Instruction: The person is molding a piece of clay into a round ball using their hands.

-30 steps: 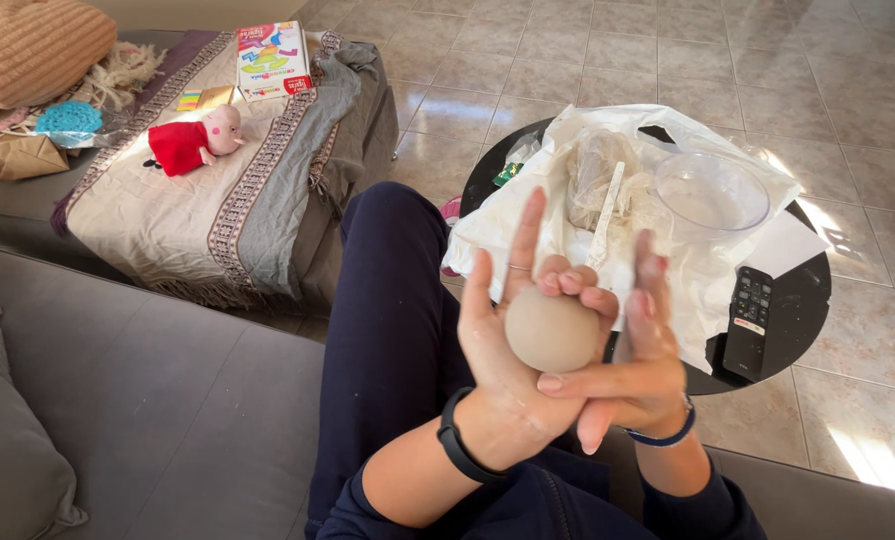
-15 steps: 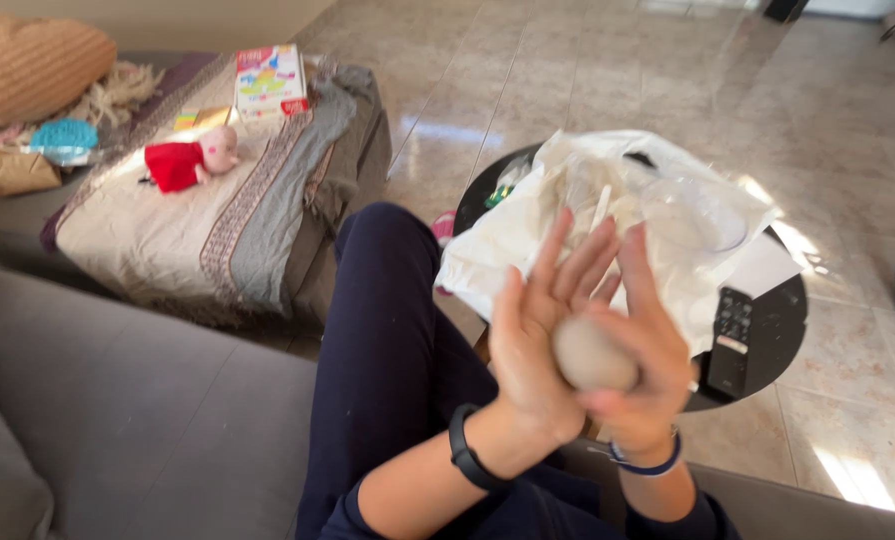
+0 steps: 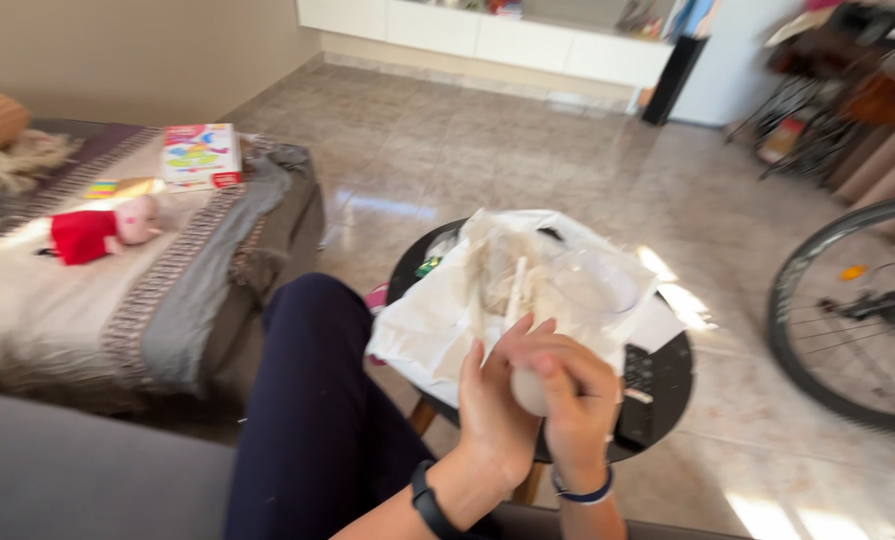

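Observation:
My left hand (image 3: 495,405) and my right hand (image 3: 575,400) press together around a pale beige ball of dough (image 3: 527,390), which shows only as a sliver between the palms. Both hands hover over my raised knee in dark trousers (image 3: 312,400), just in front of a round black side table (image 3: 667,375). A black band sits on my left wrist and a blue one on my right.
The table carries a crumpled white sheet (image 3: 437,335), a clear plastic bowl (image 3: 592,285) and a black remote (image 3: 639,385). A blanket-covered sofa section (image 3: 117,290) at left holds a red and pink soft toy (image 3: 97,232) and a colourful box (image 3: 199,155). A bicycle wheel (image 3: 837,310) stands at right.
My hands have closed tighter over the ball, fingers folding down from splayed. The view has tilted up and right, bringing the floor and bicycle wheel into sight.

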